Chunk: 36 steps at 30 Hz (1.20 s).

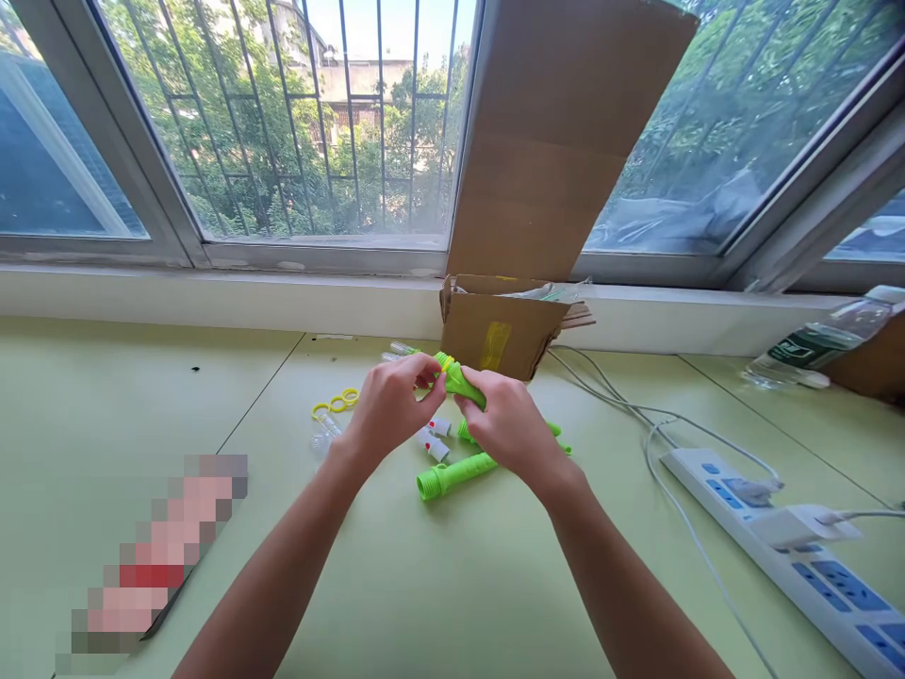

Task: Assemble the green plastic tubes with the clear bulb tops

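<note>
In the middle of the table, my right hand [510, 420] is wrapped around a bright green plastic tube [463, 383], held tilted above the tabletop. Thumb and fingers of my left hand [396, 396] pinch a small yellow ring [445, 366] at the tube's threaded end. Beneath my hands lies another green tube [452, 474] with a threaded mouth, and further green parts [465, 431] are partly hidden by my right hand. Two white cylinders [433, 443] with red dots rest between them. Left of my left hand are yellow rings [343, 400] and clear plastic pieces [325, 429].
A cardboard box [495, 330] with a raised flap stands against the window sill. At right are a white power strip [770, 538] with plugs, loose cables [654, 429] and a water bottle [824, 338] lying tilted. A pixelated object [159, 556] lies at left.
</note>
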Each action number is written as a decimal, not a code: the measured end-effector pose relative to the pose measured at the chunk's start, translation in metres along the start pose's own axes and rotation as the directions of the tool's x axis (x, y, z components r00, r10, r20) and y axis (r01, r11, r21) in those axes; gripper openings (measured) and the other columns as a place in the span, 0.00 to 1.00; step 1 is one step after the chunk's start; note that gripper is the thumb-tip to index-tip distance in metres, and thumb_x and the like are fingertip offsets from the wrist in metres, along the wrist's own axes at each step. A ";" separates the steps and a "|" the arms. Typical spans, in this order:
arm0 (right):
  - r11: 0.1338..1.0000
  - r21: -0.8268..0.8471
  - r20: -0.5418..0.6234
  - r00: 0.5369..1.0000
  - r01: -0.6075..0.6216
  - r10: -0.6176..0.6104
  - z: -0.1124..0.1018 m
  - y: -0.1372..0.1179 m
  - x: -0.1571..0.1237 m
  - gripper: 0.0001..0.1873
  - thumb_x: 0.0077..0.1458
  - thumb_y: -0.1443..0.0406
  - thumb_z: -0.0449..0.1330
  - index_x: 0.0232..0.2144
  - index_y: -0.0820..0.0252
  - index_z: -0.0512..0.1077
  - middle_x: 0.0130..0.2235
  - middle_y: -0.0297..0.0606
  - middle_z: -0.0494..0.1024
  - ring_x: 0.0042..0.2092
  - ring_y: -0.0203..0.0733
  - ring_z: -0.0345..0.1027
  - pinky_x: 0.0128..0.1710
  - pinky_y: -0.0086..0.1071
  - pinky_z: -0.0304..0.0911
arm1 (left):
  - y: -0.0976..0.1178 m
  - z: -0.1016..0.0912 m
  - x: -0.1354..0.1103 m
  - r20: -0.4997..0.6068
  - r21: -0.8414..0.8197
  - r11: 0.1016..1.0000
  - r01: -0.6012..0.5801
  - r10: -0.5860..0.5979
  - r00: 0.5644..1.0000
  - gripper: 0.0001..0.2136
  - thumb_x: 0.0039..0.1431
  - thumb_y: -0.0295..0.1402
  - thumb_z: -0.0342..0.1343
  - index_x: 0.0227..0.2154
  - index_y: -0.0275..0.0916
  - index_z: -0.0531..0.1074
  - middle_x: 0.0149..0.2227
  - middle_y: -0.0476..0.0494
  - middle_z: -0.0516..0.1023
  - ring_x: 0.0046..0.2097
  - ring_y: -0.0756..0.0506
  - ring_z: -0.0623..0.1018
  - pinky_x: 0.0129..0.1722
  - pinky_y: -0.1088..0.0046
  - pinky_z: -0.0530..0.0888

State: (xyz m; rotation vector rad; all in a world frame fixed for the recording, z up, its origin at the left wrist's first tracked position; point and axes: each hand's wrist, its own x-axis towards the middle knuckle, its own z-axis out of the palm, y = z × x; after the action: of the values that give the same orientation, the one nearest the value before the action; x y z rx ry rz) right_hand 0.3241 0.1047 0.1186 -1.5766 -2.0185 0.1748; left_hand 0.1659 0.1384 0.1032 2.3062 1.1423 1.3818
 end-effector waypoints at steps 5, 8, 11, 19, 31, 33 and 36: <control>1.000 0.017 0.016 1.000 0.010 -0.010 -0.003 0.002 -0.001 0.11 0.55 0.67 0.50 0.37 0.58 0.71 0.32 0.38 0.73 0.33 0.40 0.61 0.31 0.30 0.50 | -0.004 -0.007 0.005 0.049 -0.179 0.978 0.104 -0.097 0.994 0.08 0.54 0.37 0.58 0.33 0.39 0.72 0.29 0.48 0.78 0.31 0.50 0.77 0.31 0.75 0.75; 0.998 0.063 0.029 0.999 0.026 -0.028 -0.006 0.001 -0.002 0.12 0.55 0.67 0.50 0.39 0.58 0.72 0.32 0.37 0.73 0.32 0.39 0.60 0.31 0.30 0.50 | -0.010 -0.012 0.007 0.126 -0.250 0.956 0.154 -0.125 0.984 0.11 0.52 0.40 0.60 0.32 0.38 0.71 0.30 0.47 0.77 0.33 0.49 0.77 0.32 0.74 0.76; 0.993 0.116 0.047 0.998 0.038 -0.044 -0.010 -0.002 -0.004 0.12 0.56 0.67 0.50 0.38 0.58 0.72 0.31 0.36 0.73 0.31 0.38 0.58 0.29 0.30 0.49 | -0.017 -0.014 0.008 0.154 -0.297 0.935 0.196 -0.156 0.976 0.13 0.50 0.42 0.61 0.29 0.37 0.70 0.29 0.47 0.76 0.32 0.49 0.76 0.32 0.73 0.76; 0.961 0.269 0.093 0.992 0.061 -0.089 -0.015 -0.005 -0.006 0.10 0.56 0.67 0.49 0.35 0.58 0.71 0.27 0.30 0.70 0.27 0.33 0.53 0.28 0.28 0.49 | -0.019 -0.016 0.007 0.265 -0.439 0.856 0.271 -0.164 0.950 0.19 0.52 0.43 0.59 0.43 0.40 0.66 0.32 0.46 0.77 0.31 0.49 0.77 0.31 0.72 0.76; 0.976 0.214 0.190 0.979 0.028 -0.070 -0.019 0.000 -0.007 0.11 0.55 0.65 0.50 0.36 0.60 0.72 0.27 0.31 0.70 0.26 0.34 0.52 0.25 0.29 0.46 | -0.018 -0.013 0.004 0.257 -0.312 0.929 0.200 -0.120 0.959 0.20 0.54 0.46 0.57 0.45 0.39 0.72 0.32 0.45 0.79 0.31 0.49 0.77 0.34 0.72 0.77; 0.978 0.206 0.200 0.977 0.025 -0.067 -0.019 0.001 -0.007 0.12 0.55 0.65 0.50 0.36 0.60 0.72 0.27 0.32 0.70 0.27 0.34 0.53 0.25 0.29 0.46 | -0.020 -0.012 0.004 0.272 -0.308 0.930 0.199 -0.115 0.955 0.20 0.56 0.45 0.55 0.45 0.38 0.73 0.33 0.44 0.80 0.31 0.48 0.78 0.35 0.72 0.77; 0.982 0.189 0.202 0.977 0.025 -0.064 -0.018 0.002 -0.006 0.11 0.54 0.65 0.50 0.33 0.60 0.72 0.27 0.32 0.70 0.27 0.34 0.53 0.26 0.30 0.46 | -0.020 -0.011 0.003 0.275 -0.288 0.941 0.177 -0.096 0.957 0.20 0.58 0.45 0.53 0.47 0.37 0.72 0.33 0.43 0.80 0.31 0.48 0.79 0.35 0.72 0.77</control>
State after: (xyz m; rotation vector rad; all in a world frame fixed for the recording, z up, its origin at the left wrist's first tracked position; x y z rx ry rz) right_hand 0.3359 0.0956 0.1306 -1.4452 -2.1234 0.5146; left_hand 0.1478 0.1522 0.1003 2.0640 0.9132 1.0832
